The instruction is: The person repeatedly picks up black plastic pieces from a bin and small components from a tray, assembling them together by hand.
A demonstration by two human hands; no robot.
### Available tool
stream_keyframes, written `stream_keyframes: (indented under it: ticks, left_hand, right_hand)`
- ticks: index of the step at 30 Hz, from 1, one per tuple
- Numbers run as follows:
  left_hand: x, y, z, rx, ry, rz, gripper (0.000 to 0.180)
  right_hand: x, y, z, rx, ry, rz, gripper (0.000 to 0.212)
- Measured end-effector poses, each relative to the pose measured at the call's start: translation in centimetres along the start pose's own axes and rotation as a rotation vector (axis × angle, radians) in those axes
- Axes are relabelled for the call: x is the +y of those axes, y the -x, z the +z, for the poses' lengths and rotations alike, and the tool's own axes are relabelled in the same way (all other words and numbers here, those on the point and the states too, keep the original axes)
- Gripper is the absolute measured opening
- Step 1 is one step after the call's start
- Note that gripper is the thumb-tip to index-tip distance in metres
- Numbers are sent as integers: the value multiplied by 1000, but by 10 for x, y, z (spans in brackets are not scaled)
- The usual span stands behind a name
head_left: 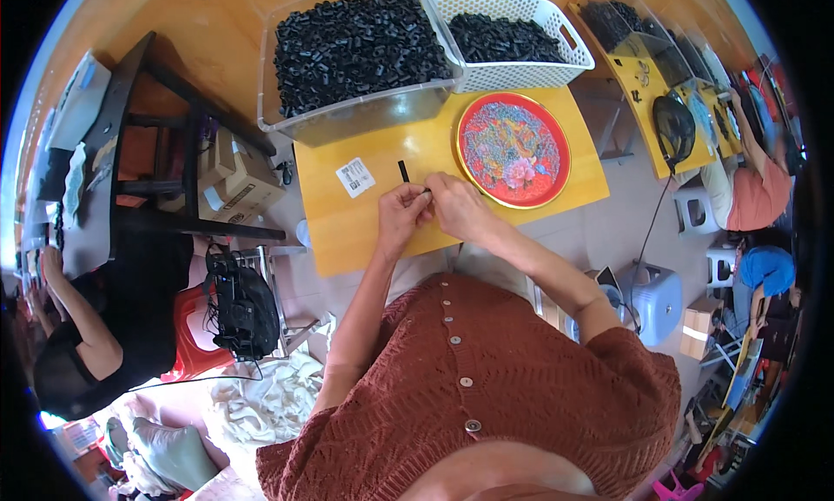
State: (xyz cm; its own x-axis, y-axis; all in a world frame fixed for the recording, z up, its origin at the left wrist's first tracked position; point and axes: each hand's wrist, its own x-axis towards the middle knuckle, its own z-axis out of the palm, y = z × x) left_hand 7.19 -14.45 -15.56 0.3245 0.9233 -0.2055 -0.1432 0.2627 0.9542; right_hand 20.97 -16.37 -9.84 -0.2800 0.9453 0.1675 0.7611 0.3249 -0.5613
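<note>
Over the yellow table (334, 232), my left hand (401, 216) and my right hand (463, 209) meet with fingertips pinched together. Between them shows a tiny bit of a small black piece (426, 191); most of it is hidden by the fingers. A short, straight black strip (402, 168) points away just beyond my left fingertips; whether it is held or lies on the table I cannot tell. Left of the hands lies a white printed label sheet (354, 177). Right of them stands a round red tray (556, 175) with a gold rim, a flower pattern and many tiny shiny bits.
Along the table's far side stand a large clear bin (365, 123) and a white perforated basket (521, 75), both heaped with small black parts. A person in black (113, 319) works at the left. More people sit at the right, near a blue-grey stool (656, 301).
</note>
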Motion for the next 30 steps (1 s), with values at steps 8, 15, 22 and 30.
stream_keyframes:
  ticks: [8, 15, 22, 30]
  left_hand:
    - [7, 1, 8, 81, 25, -4, 8]
    - [0, -5, 8, 181, -11, -13, 8]
    - [2, -5, 8, 163, -1, -31, 8]
    - [6, -2, 3, 78, -22, -87, 8]
  right_hand:
    - [-2, -1, 14, 65, 163, 14, 20]
    - [-2, -4, 21, 130, 221, -41, 18]
    - [2, -1, 20, 90, 189, -55, 18]
    - [2, 4, 17, 14, 219, -86, 21]
